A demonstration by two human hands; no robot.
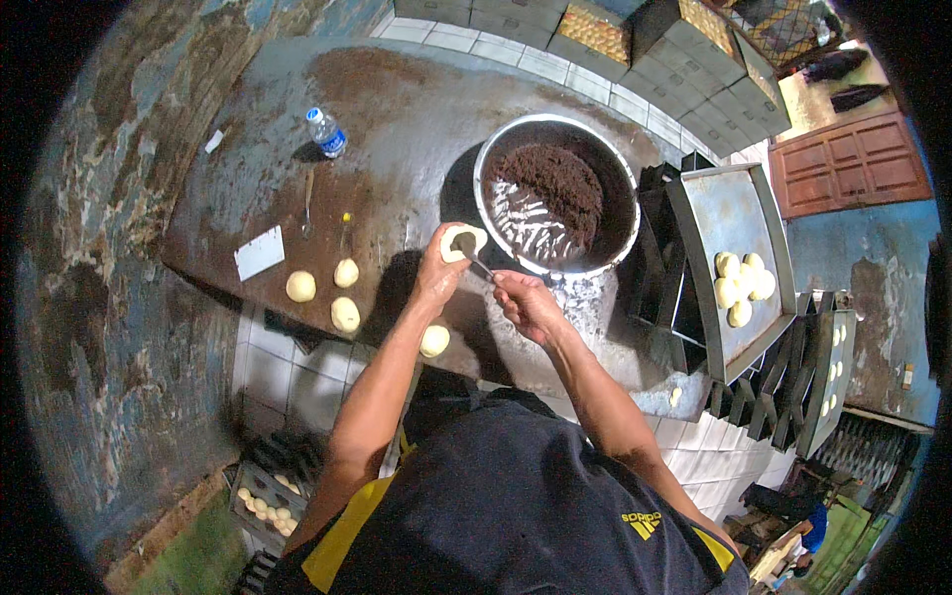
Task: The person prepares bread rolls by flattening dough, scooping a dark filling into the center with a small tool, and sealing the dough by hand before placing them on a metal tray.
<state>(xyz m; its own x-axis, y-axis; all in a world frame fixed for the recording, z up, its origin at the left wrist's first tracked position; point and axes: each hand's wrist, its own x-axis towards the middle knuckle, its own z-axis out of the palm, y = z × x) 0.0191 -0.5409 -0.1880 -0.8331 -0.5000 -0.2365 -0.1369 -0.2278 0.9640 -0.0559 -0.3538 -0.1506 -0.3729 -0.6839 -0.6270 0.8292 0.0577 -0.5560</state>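
My left hand (438,273) cups a flattened round of pale dough (474,236) near the basin's lower left rim. Dark brown filling sits in the middle of the dough. My right hand (531,305) grips the handle of a small metal spoon (480,268), whose tip reaches into the filling. Beyond my hands stands a wide metal basin (482,198), with a heap of dark crumbly filling (555,183) against its far right side. Several dough balls lie left of my forearms, among them one ball (300,287) and another (345,314). A further ball (434,341) rests beside my left forearm.
A metal tray (729,208) with several dough balls (739,288) tops a stack of trays at the right. On the table are a water bottle (325,133), a white card (260,255) and a spoon-like utensil (307,201). Metal boxes (684,69) line the back.
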